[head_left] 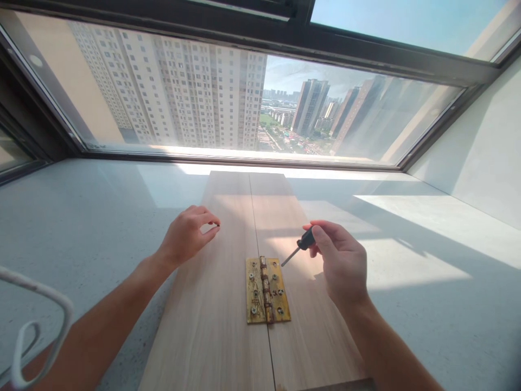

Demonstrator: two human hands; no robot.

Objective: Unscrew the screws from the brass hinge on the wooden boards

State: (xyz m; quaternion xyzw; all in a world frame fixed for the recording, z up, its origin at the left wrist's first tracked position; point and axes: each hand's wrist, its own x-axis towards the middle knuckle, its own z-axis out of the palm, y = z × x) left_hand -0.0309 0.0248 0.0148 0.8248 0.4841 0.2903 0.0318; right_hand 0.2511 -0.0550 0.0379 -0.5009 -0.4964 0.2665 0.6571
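My left hand [186, 233] is closed in a pinch above the left wooden board [215, 320]. A small dark screw-like piece [218, 225] shows at its fingertips, too tiny to name surely. In my right hand [344, 260] is a screwdriver [306, 239] with a black handle, its metal shaft slanting down to the left. The tip hovers close to the upper right edge of a worn brass hinge [267, 290]. That hinge lies open and flat across the seam between the left board and the right wooden board [317, 336]. Several cross-head screws sit in both leaves.
The boards rest on a pale speckled sill [407, 315] below a dark-framed window [244, 160]. A bent white metal rod [61, 304] stands at the lower left. A white wall [484, 146] rises at the right.
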